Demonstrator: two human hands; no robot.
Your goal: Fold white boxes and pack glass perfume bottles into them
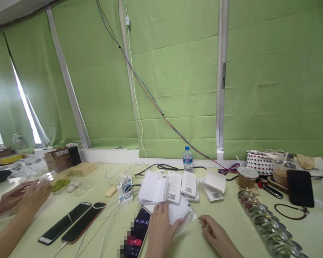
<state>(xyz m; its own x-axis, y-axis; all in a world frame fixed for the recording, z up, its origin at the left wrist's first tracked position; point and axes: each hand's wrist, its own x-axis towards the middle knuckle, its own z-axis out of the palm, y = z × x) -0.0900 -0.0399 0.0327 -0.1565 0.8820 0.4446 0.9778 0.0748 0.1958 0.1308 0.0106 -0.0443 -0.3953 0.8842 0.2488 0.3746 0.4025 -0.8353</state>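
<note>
My left hand lies over loose white paper sheets, its fingers stretched out and thumb apart. The fingertips touch the edge of a stack of white folded papers. A clear plastic piece shows partly under the sheets beside the thumb. My right hand rests on the table to the right of the sheets, fingers loosely curled, with nothing visible in it. White barcoded cards lie behind the hands. A phone showing a running timer is just left of my left hand.
At the left, another person's hands work near green and white pieces. Two phones and white cables lie between us. A row of clear round cases runs along the right. A water bottle stands behind the cards.
</note>
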